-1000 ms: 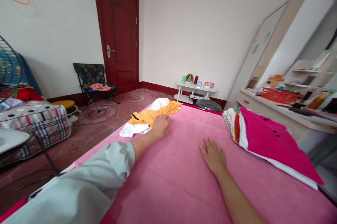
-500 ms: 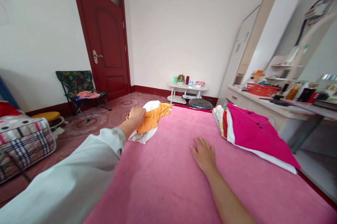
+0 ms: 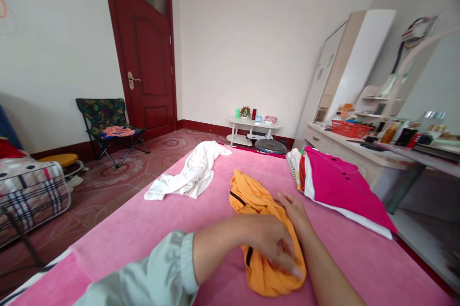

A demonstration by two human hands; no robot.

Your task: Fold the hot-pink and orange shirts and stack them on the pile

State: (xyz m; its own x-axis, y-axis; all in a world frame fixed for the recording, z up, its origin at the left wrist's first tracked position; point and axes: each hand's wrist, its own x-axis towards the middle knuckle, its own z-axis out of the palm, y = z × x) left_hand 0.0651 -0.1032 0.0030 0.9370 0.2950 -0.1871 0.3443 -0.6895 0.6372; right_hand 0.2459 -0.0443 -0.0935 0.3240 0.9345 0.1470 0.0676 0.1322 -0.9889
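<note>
A crumpled orange garment (image 3: 253, 191) with black stripes lies in front of me on the pink bed cover (image 3: 212, 219). My left hand (image 3: 271, 241) reaches over its near part, fingers curled into the cloth, with orange fabric showing between thumb and fingers. At the garment's right edge, my right hand (image 3: 295, 212) rests with fingers stretched forward, partly against the fabric; it grips nothing visible. A rumpled white garment (image 3: 194, 171) lies apart at the far left edge of the bed.
A pile of folded clothes topped by a magenta shirt (image 3: 345, 183) lies on the bed's right side. Beyond it stands a dressing table (image 3: 319, 140) with a red basket (image 3: 348, 128). A folding chair (image 3: 104, 119) and a low white table (image 3: 247, 123) stand farther off.
My left hand has brought the orange garment from the far left toward me and rightward. The white garment beneath it now lies uncovered. My right hand now meets the orange cloth's edge.
</note>
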